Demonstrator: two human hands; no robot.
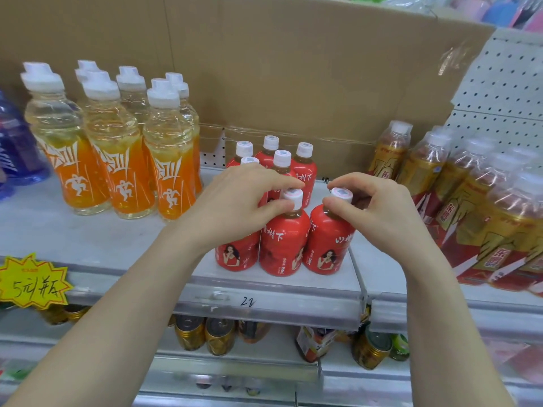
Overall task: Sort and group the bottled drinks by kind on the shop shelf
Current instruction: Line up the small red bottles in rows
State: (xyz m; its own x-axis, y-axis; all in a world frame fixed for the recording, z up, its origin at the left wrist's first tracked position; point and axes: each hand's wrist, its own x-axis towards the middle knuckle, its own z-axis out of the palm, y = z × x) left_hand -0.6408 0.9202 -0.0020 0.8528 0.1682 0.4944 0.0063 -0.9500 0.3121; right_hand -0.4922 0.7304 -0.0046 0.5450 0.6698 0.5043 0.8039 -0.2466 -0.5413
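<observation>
left hand [242, 207]: grip narrow, thumb and forefinger pinched on the white cap of the middle red bottle [283, 245] in the front row.
right hand [379, 212]: grip narrow too, pinching the cap of the right red bottle [329, 245], which touches its neighbour.
where the drinks stand: the red kind clusters mid-shelf, front row near the shelf lip, rear red bottles [307, 171] behind. orange bottles [117, 148] stand well apart to the left, and a gold shrink-wrapped pack [484, 215] sits just to the right.
risk, tipping: a hold by the cap alone gives little control. a sideways nudge could tip a bottle into its neighbours, or off the lip towards the cans [220, 337] below.
risk, right side: the right forearm is close to the gold pack and might drag it.
surface: shelf [88, 230], pale and smooth, probably slippery. the divider seam beside the red cluster could catch a sliding base.
room: cardboard [293, 69] backing, pegboard [499, 83], yellow price star [32, 282].
</observation>
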